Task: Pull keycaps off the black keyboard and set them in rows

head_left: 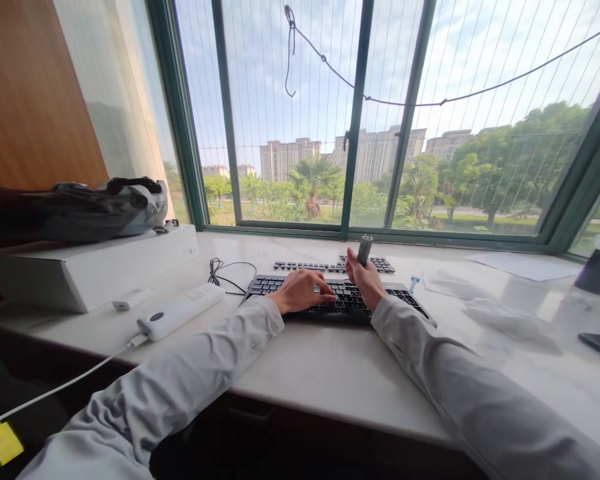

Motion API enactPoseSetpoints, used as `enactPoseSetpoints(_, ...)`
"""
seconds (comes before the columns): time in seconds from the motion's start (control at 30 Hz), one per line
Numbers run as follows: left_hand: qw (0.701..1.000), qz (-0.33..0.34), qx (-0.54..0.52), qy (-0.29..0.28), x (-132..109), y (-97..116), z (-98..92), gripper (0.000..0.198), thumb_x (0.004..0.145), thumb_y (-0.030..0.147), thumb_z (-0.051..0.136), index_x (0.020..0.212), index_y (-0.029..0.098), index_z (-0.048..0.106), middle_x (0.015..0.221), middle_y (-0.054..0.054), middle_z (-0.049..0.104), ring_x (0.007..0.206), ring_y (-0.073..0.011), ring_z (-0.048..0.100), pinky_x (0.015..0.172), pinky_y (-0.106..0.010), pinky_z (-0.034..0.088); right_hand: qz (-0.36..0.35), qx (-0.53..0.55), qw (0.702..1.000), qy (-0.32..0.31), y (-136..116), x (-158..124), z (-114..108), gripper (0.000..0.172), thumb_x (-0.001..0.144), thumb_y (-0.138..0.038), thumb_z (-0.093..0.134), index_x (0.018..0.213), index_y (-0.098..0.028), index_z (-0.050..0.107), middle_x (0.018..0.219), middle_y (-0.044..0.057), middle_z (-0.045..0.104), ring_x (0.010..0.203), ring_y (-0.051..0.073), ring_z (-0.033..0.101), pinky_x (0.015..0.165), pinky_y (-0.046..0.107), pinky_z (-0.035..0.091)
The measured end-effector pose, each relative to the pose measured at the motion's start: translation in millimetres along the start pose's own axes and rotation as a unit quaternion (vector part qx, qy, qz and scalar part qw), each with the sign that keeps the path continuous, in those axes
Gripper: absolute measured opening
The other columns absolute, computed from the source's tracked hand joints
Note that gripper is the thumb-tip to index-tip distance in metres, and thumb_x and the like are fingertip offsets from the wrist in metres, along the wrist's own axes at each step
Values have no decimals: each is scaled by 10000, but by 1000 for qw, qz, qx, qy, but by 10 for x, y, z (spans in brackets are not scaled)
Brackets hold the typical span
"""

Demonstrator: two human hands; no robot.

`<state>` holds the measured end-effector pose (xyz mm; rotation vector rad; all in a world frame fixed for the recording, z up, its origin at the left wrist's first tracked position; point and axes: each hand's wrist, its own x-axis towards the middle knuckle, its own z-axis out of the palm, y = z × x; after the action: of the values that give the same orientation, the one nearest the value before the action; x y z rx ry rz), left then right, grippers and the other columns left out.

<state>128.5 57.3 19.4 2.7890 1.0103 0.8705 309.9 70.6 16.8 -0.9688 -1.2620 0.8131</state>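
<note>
The right hand (pixel 364 277) is wrapped round a tool (pixel 365 251), which stands nearly upright, jutting from the fist towards twelve o'clock. At its nine o'clock, the left hand (pixel 305 291) curls fingers down over the keyboard (pixel 350 303); whether they pinch anything, I cannot tell. The keyboard lies beneath both hands, keycaps (pixel 305 267) at its twelve o'clock.

1 keyboard (pixel 349 301) on white countertop (pixel 320 373)
</note>
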Motion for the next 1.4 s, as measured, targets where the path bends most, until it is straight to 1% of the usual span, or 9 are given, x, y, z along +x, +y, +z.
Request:
enactPoseSetpoints(0.17,1000,-25,-8,-2,-3,-12,47,317,736,542,664,876,278,772,815,-12,689,689,-141,594,630,-239,381,48,156,986,-11,-59,-168,200,483,693,-630,644,619,-209,419,484,-84,276,415,65,258,386,220,235)
enactPoseSetpoints(0.3,998,-45,-46,-5,7,-20,52,323,731,535,666,881,271,775,812,-16,699,709,-153,601,634,-241,393,83,208,975,3,-97,-193,220,502,723,-619,619,590,-212,357,490,-84,250,415,63,244,365,214,206)
enactPoseSetpoints(0.47,990,-80,-108,-33,37,-34,32,374,740,530,649,900,215,774,830,-34,730,754,-179,630,650,-244,419,99,268,958,-4,-127,-176,190,514,737,-604,612,582,-206,326,488,-79,265,422,60,263,368,207,200)
enactPoseSetpoints(0.63,991,-87,-98,-36,46,-38,36,404,736,546,634,907,207,770,849,-40,737,754,-189,637,652,-250,429,110,302,947,-3,-136,-191,210,509,747,-582,619,575,-205,323,487,-76,267,421,59,266,368,208,209)
enactPoseSetpoints(0.77,993,-79,-83,-29,44,-37,51,393,732,536,642,904,206,768,847,-41,730,744,-180,628,606,-239,402,121,308,943,14,-114,-185,216,508,745,-575,628,571,-204,328,484,-77,267,413,56,248,366,204,215)
enactPoseSetpoints(0.93,993,-75,-78,-35,42,-31,40,395,713,536,663,917,212,763,846,-43,719,761,-185,625,601,-238,396,121,300,946,21,-84,-168,209,481,770,-558,601,577,-208,334,487,-71,278,416,62,257,373,208,241)
enactPoseSetpoints(1.07,994,-71,-76,-43,39,-16,16,365,718,506,672,923,217,760,853,-39,716,774,-184,624,603,-236,396,129,316,940,26,-74,-158,204,435,788,-473,614,579,-204,343,481,-71,290,413,59,265,377,201,249)
enactPoseSetpoints(1.23,995,-57,-73,-48,40,-11,4,347,742,481,653,929,208,757,857,-43,708,785,-183,618,628,-237,409,169,290,941,30,-77,-142,210,353,816,-363,586,587,-199,374,457,-78,295,394,55,266,360,189,229)
enactPoseSetpoints(1.4,995,-46,-69,-46,39,-31,13,329,753,480,642,926,223,754,832,-26,704,771,-173,612,628,-235,398,163,275,947,37,-70,-138,249,335,795,-324,616,597,-195,379,476,-84,300,390,43,257,358,177,222)
